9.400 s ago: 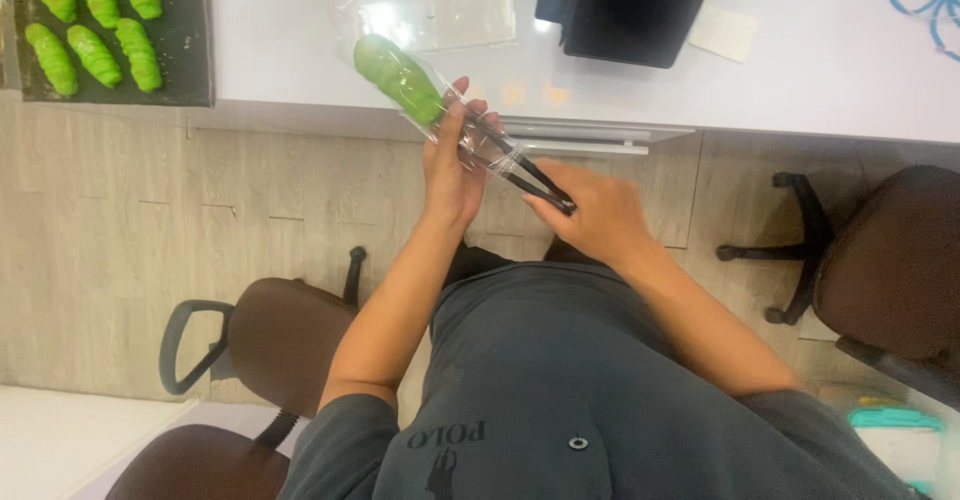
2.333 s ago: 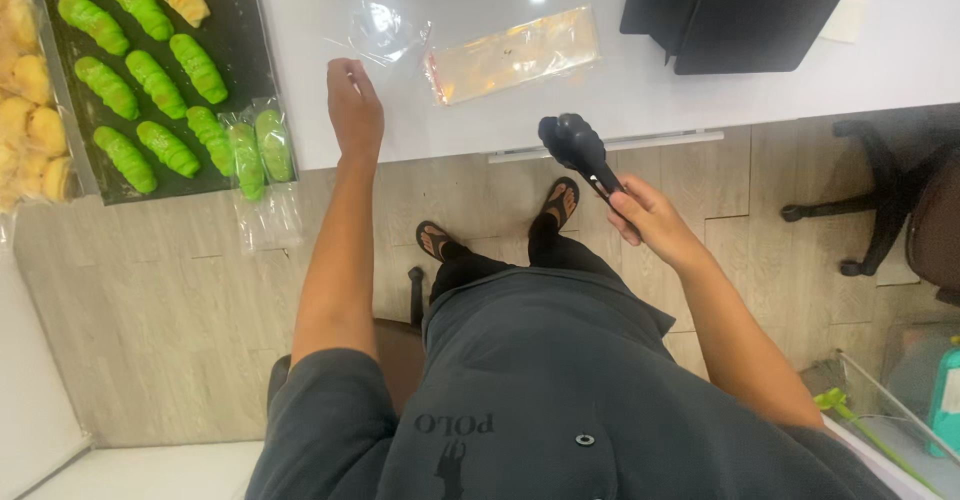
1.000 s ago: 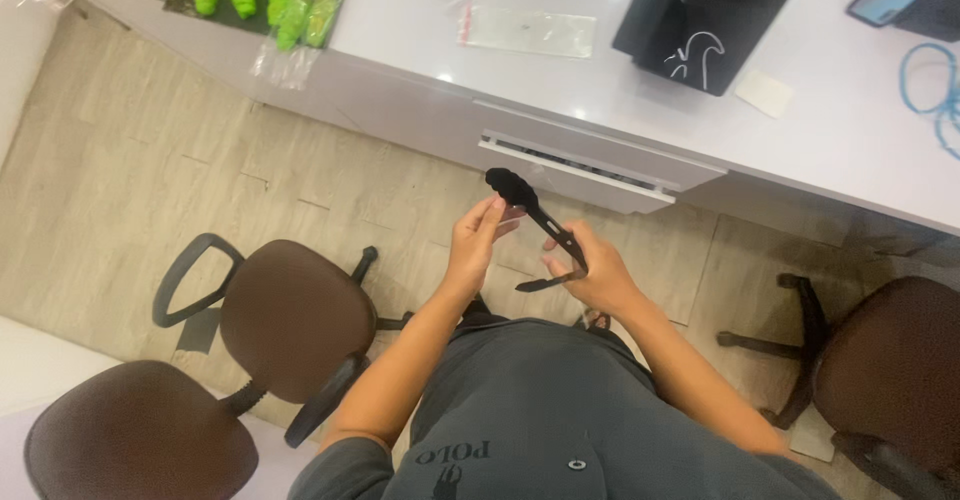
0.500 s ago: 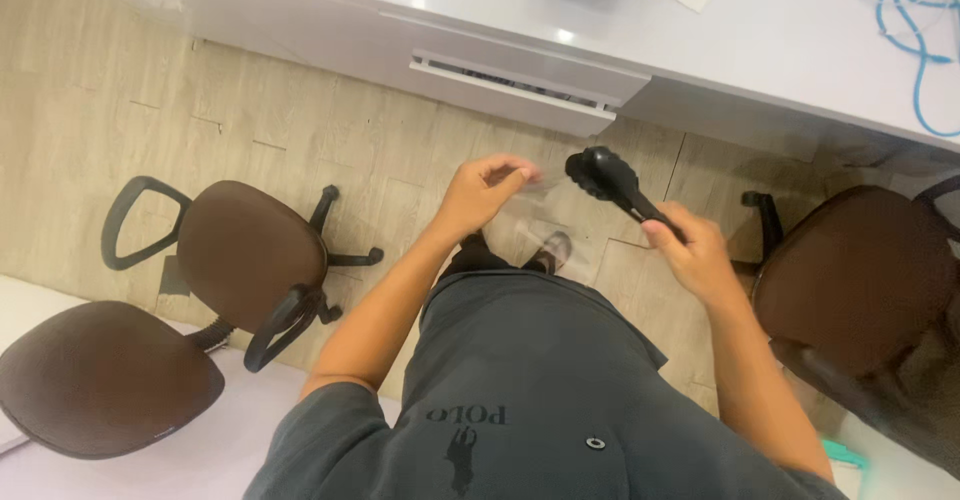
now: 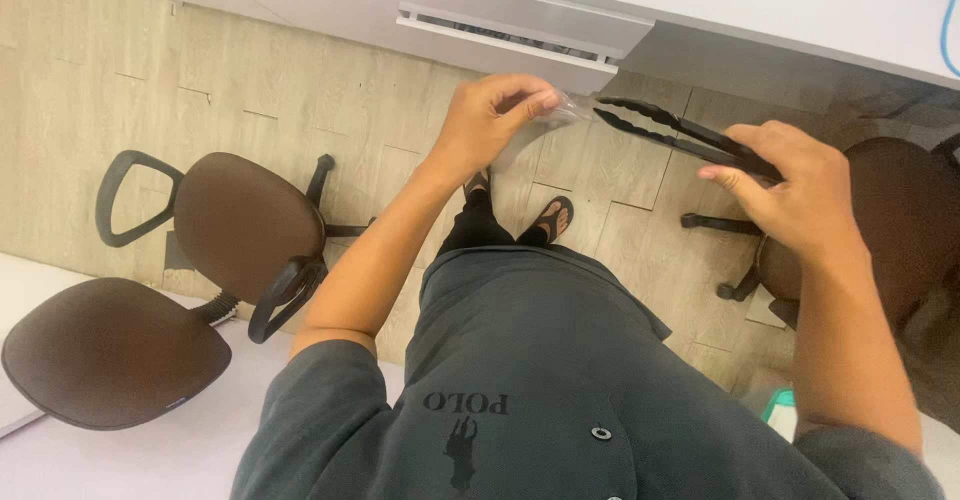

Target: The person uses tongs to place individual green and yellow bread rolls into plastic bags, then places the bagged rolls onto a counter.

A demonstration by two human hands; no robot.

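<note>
black tongs (image 5: 665,132), one pair; two hands (image 5: 490,125).

Pale wood-plank floor (image 5: 120,80) seen from above, its boards laid in staggered rows. A white counter (image 5: 760,0) crosses the top edge, with a grey slotted panel (image 5: 510,35) on its underside. Two brown swivel chairs with black armrests stand at left (image 5: 245,225) (image 5: 110,355); a third brown chair (image 5: 900,220) stands at right, its black wheeled base visible

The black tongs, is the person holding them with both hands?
No, only the right hand grips the black tongs; the left hand pinches something small and clear.
</note>
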